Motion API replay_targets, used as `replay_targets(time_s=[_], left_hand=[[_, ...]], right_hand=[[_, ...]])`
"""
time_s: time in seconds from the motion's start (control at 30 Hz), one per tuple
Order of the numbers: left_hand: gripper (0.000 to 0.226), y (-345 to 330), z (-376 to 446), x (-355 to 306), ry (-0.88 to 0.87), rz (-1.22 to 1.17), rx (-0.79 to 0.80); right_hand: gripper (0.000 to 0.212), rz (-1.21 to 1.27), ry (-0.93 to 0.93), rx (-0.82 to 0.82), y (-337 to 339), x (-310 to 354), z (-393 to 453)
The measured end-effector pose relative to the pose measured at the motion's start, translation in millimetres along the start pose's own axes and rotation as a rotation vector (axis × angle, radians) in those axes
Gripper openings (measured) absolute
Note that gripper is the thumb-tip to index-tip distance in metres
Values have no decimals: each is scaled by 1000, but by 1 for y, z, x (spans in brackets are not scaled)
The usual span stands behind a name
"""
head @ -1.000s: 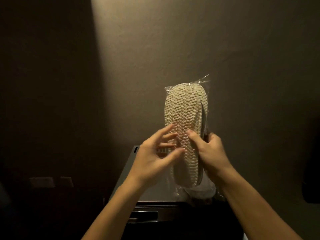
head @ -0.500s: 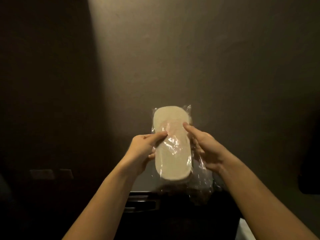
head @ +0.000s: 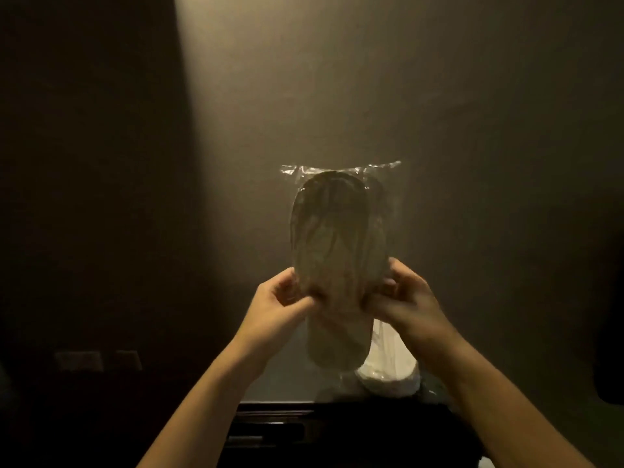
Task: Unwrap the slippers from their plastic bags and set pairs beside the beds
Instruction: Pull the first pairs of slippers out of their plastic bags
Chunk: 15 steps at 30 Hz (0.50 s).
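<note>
Bagged slippers held upright, about to get torn open

The slippers [head: 337, 251], still sealed in their clear plastic bag [head: 341, 170], look light and floppy, and the film looks slick, so pinching it mid-length seems right. Left hand [head: 280, 298] and right hand [head: 401, 295] both pinch the bag's sides at chest height, forearms angled inward, above a dark dresser [head: 287, 420].
</note>
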<state>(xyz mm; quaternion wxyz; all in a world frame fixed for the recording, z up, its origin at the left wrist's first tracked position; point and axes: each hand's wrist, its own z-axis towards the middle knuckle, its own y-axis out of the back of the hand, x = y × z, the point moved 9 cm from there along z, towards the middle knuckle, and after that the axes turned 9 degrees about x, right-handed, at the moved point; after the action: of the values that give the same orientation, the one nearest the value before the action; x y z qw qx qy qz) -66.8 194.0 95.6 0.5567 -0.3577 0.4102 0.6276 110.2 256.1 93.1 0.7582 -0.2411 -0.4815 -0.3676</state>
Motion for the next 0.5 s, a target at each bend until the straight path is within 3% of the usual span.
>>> replay_targets(time_s=[0.13,0.3,0.4,0.5], left_hand=[[28,-4,-4,-27,-182,68,57],[32,-2,-11,-43,-290,134,28],[30,-3,-12,-48,-299,128,25],[55,0,-9,-46,-234,200,73]], right_hand=[[49,-90,154,8,-6,10,-1],[41,-360,238,-54,-7,26,-5],[41,-189,261,-37,-9,30,-2],[35,101,249,-56,-4,28,0]])
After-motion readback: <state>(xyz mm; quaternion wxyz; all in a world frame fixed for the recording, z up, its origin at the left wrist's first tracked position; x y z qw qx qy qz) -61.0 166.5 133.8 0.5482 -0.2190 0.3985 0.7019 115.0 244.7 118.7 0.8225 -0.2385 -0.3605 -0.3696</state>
